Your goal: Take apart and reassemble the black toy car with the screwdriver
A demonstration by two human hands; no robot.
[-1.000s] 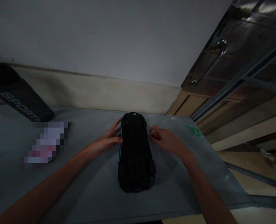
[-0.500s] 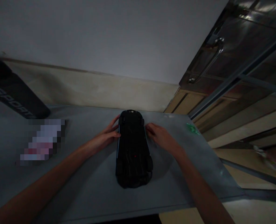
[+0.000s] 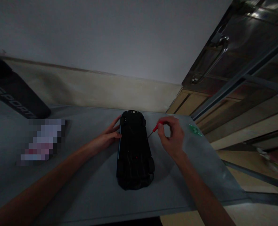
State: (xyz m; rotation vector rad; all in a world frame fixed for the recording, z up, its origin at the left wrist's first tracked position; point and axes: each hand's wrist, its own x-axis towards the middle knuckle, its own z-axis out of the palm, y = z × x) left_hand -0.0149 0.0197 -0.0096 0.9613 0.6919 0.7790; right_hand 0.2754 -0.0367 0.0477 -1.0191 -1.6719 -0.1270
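Observation:
A toy car (image 3: 134, 147) lies upside down on the grey table, its black underside and wheels facing up. My left hand (image 3: 109, 133) grips the car's left side, thumb on the near part and fingers further up along the edge; some fingertips are hidden. In my right hand (image 3: 172, 133) a small screwdriver with a red handle (image 3: 156, 126) is pinched between thumb and fingers. Its thin shaft slants down to the left, the tip close to the car's right edge; whether it touches the car I cannot tell.
A black bottle marked SPORT (image 3: 18, 89) leans at the far left. Near it lies a pixelated flat object (image 3: 42, 141). A crumpled green piece (image 3: 195, 130) sits by the right edge of the table (image 3: 87, 194). Behind rises the wall; a metal-handled door (image 3: 211, 62) stands right.
My right hand has moved away from the car's side to the right, and the red screwdriver now shows in it. My left hand and the car stay in place.

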